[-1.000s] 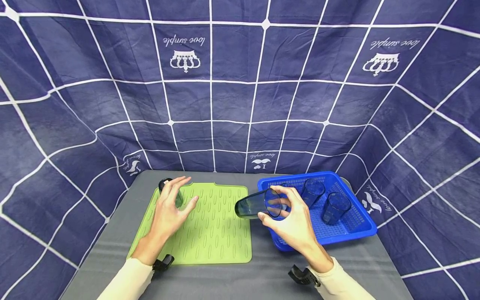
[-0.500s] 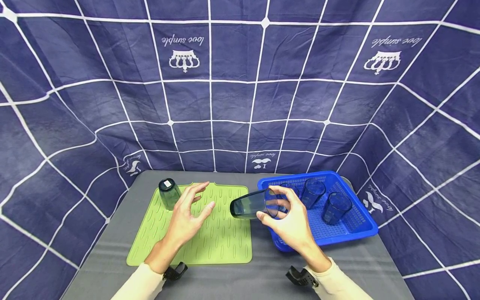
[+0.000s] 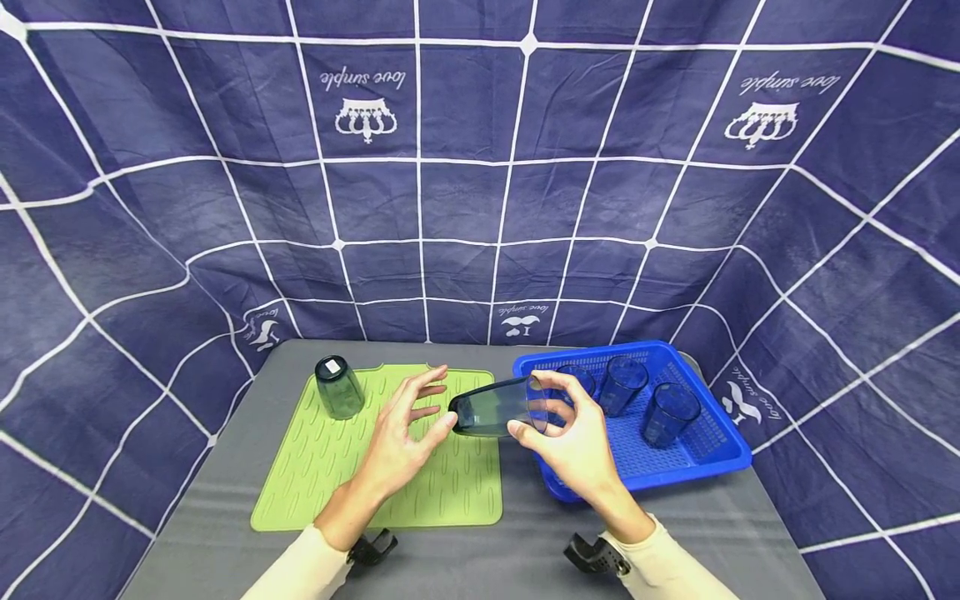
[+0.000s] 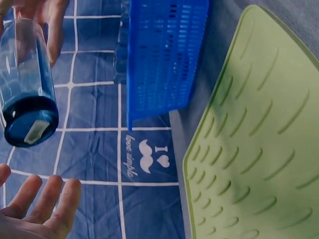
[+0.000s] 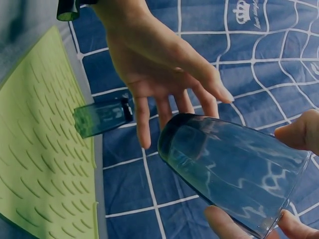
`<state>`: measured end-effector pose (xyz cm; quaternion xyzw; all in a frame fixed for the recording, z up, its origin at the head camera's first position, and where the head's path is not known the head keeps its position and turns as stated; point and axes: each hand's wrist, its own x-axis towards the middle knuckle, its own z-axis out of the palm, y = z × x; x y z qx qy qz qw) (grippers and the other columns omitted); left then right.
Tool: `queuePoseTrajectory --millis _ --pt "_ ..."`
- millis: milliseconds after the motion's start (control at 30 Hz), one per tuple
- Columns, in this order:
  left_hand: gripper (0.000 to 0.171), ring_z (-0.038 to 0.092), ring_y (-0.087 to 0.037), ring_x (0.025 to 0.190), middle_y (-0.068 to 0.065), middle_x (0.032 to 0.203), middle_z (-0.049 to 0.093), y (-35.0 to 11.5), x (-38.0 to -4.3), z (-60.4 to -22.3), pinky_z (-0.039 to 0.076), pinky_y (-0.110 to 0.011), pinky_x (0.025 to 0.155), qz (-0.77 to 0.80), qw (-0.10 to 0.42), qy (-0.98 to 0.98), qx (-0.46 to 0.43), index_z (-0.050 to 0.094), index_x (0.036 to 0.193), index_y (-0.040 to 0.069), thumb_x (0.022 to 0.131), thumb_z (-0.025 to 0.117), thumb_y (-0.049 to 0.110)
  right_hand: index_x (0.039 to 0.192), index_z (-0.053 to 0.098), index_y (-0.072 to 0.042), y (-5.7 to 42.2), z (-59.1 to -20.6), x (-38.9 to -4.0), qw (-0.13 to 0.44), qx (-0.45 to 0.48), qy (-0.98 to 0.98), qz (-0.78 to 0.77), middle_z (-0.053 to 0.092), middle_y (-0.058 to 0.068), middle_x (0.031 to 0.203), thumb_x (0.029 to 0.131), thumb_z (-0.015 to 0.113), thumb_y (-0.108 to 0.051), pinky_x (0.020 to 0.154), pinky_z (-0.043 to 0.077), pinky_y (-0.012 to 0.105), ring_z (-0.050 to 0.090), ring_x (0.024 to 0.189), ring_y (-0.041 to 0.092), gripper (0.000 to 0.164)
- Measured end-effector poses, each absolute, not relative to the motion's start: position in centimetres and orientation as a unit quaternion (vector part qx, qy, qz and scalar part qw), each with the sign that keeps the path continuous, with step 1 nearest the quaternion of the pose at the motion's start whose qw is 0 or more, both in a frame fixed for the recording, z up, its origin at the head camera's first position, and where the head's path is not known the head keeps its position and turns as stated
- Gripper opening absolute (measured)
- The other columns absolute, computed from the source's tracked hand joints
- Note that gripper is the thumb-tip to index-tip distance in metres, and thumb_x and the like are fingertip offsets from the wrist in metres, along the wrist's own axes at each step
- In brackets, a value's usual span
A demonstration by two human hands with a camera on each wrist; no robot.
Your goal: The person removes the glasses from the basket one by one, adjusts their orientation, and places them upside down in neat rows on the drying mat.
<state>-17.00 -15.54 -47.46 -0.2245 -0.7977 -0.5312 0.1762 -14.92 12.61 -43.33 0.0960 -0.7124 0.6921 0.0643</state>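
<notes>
Between my hands, a blue-tinted drinking glass (image 3: pixel 487 410) lies tilted in the air, its dark base toward the left. My right hand (image 3: pixel 573 429) grips it near the rim, thumb on the near side and fingers round the far side. My left hand (image 3: pixel 401 442) is spread near the base with nothing held; the left wrist view shows a gap between its fingertips (image 4: pixel 72 186) and the glass base. A second glass (image 3: pixel 341 390) stands upside down on the green drying mat (image 3: pixel 450 500), at its back left corner, a white label on its base.
To the right is a blue plastic basket (image 3: pixel 656 479). Inside it stand several glasses, among them one glass (image 3: pixel 671 417) at the right and another glass (image 3: pixel 622 386) behind. Grey cloth (image 3: pixel 517 533) covers the table, and a blue checked curtain (image 3: pixel 465 200) hangs around it.
My left hand has moved right, from beside the upside-down glass toward the base of the held glass. The held glass and my right hand have shifted slightly left.
</notes>
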Motion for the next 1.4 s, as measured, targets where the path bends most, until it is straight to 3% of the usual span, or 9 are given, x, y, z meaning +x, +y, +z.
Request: queuePoseTrajectory --millis 233,500,700,1167,1400 --pt "0.068 0.078 -0.039 0.137 -0.007 0.164 0.068 -14.6 -16.8 -47.3 0.072 -0.044 0.102 -0.545 0.161 -0.788 -0.238 0.060 0.168 0.025 0.105 0.083 0.016 0.155 0.064 -0.005 12.6 -43.5 -14.9 0.058 0.096 -0.700 0.705 0.062 0.022 0.156 0.086 0.092 0.009 0.094 0.073 0.036 0.081 0.119 0.019 0.076" --pt "0.072 0.079 -0.029 0.133 -0.009 0.163 0.068 -14.0 -16.6 -47.3 0.072 -0.037 0.099 -0.571 0.130 -0.777 -0.232 0.059 0.169 0.028 0.104 0.086 0.016 0.155 0.063 0.000 12.3 -43.4 -15.2 0.054 0.094 -0.689 0.717 0.062 0.018 0.150 0.087 0.091 0.007 0.089 0.073 0.033 0.080 0.114 0.018 0.074" --pt "0.077 0.076 -0.019 0.135 -0.013 0.162 0.068 -13.5 -16.6 -47.4 0.068 -0.033 0.106 -0.596 0.107 -0.759 -0.237 0.056 0.171 0.027 0.102 0.088 0.013 0.155 0.063 0.002 11.7 -43.6 -15.6 0.043 0.103 -0.670 0.734 0.061 0.016 0.145 0.087 0.088 0.010 0.088 0.073 0.034 0.082 0.110 0.017 0.073" --pt "0.086 0.076 -0.013 0.131 -0.017 0.155 0.071 -12.7 -15.9 -48.1 0.066 -0.024 0.106 -0.637 0.134 -0.716 -0.252 0.053 0.170 0.018 0.095 0.090 -0.002 0.155 0.060 0.008 10.9 -44.6 -15.4 0.039 0.120 -0.652 0.748 0.064 0.011 0.140 0.086 0.086 0.010 0.088 0.071 0.028 0.081 0.106 0.017 0.074" --pt "0.079 0.075 -0.012 0.133 -0.023 0.155 0.069 -12.4 -15.7 -47.9 0.065 -0.022 0.106 -0.660 0.146 -0.692 -0.252 0.055 0.163 0.007 0.094 0.090 -0.008 0.153 0.062 0.010 10.6 -44.8 -15.4 0.056 0.100 -0.642 0.758 0.066 0.009 0.138 0.086 0.084 0.012 0.096 0.069 0.025 0.077 0.112 0.014 0.071"
